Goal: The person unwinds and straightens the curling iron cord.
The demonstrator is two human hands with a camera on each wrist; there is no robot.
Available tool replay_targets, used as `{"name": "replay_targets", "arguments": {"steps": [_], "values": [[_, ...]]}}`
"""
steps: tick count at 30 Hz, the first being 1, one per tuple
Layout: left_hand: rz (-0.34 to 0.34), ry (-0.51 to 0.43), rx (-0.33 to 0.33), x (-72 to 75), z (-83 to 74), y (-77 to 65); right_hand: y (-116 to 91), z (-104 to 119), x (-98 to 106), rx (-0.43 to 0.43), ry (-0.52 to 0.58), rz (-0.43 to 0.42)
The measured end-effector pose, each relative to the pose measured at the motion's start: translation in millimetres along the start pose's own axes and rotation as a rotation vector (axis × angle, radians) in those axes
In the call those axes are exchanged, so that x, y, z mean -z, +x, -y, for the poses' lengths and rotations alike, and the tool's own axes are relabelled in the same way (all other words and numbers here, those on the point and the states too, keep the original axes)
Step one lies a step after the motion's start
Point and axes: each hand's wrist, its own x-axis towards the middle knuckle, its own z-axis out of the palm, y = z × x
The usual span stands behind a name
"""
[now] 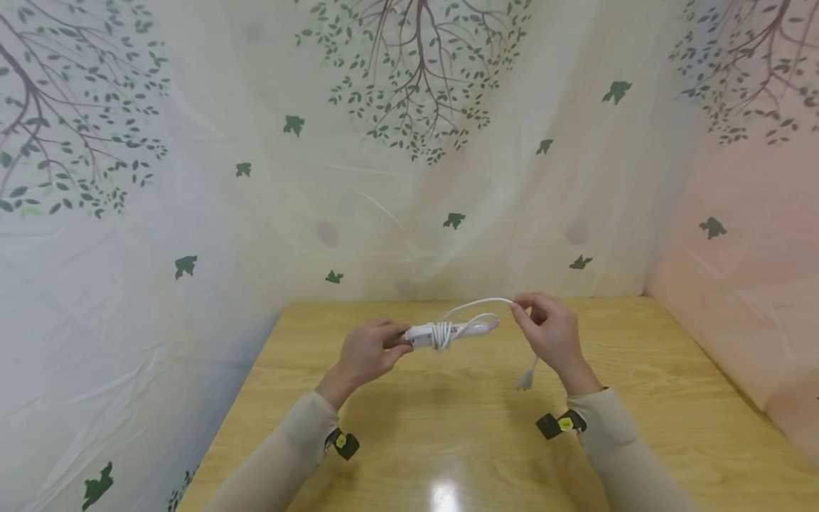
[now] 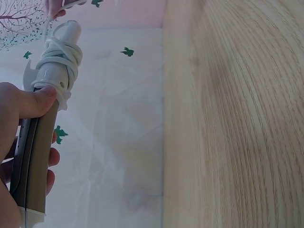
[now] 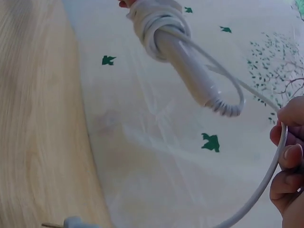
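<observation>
My left hand (image 1: 367,352) grips a hair straightener (image 1: 475,329) by its gold and black barrel (image 2: 40,152), thumb near the white handle. Held above the table, the straightener points its handle to the right. Several turns of white power cord (image 1: 441,334) are wound round the handle, and one loop comes off its tail end. Thumb and fingers of my right hand (image 1: 552,334) pinch the free stretch of cord (image 3: 259,190), right of the handle. Below that hand dangles the plug (image 1: 526,380), its pin (image 3: 52,225) partly showing at the bottom of the right wrist view.
Under both hands lies a wooden table (image 1: 448,419). A pale cloth backdrop (image 1: 384,213) with printed branches and green birds stands behind the table and along its sides. Dark cameras are strapped to both wrists.
</observation>
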Motion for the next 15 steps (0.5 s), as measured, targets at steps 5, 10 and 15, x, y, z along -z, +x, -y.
{"name": "replay_targets", "arguments": {"steps": [5,10,15], "values": [[0.010,0.004,-0.009,0.2,1.3,1.1,-6.1,-10.4,-3.6,-0.135,-0.031,0.011],[0.018,0.004,0.007,0.1,2.0,-0.2,-15.5,-26.0,-10.6,-0.200,-0.132,0.033],[0.028,0.003,0.013,1.9,2.0,-0.3,-25.2,-45.2,-18.3,-0.241,-0.211,0.069]]}}
